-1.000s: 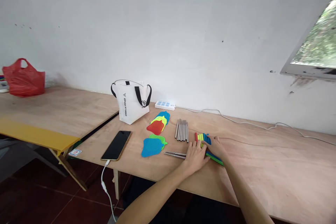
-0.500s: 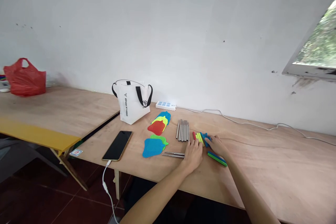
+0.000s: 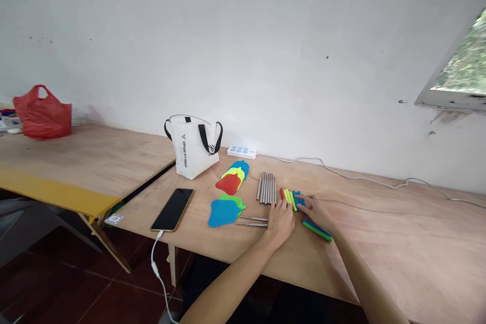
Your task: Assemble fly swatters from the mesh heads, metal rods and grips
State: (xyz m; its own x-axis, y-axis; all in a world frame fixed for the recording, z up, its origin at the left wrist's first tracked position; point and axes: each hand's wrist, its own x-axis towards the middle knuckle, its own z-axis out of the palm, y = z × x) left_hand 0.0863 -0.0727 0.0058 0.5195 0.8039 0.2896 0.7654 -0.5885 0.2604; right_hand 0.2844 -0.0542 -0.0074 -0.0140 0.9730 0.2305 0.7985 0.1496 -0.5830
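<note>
A row of short coloured tubes lies side by side on the table: a red tube (image 3: 282,193), several yellow tubes (image 3: 289,198) and several blue tubes (image 3: 298,200). My right hand (image 3: 317,211) touches the right side of the blue ones, fingers stretched and apart. My left hand (image 3: 281,221) rests at the near end of the row, fingers extended over the table and holding nothing visible. Partly under it lie two thin metal rods (image 3: 252,221). Just beyond stands a group of several metal rods (image 3: 267,188) laid parallel. A green tube (image 3: 317,232) lies against a blue one below my right hand.
Fly swatter heads lie to the left: a red one (image 3: 230,183), a blue one (image 3: 223,212), and others in yellow, green and blue. Further left are a phone (image 3: 172,209) on a cable and a white bag (image 3: 193,149). A power strip (image 3: 241,152) sits by the wall.
My right hand has shifted slightly right, its fingers now beside the blue tubes, which show more and lie closer in line with the yellow ones. My left hand stays nearly in place.
</note>
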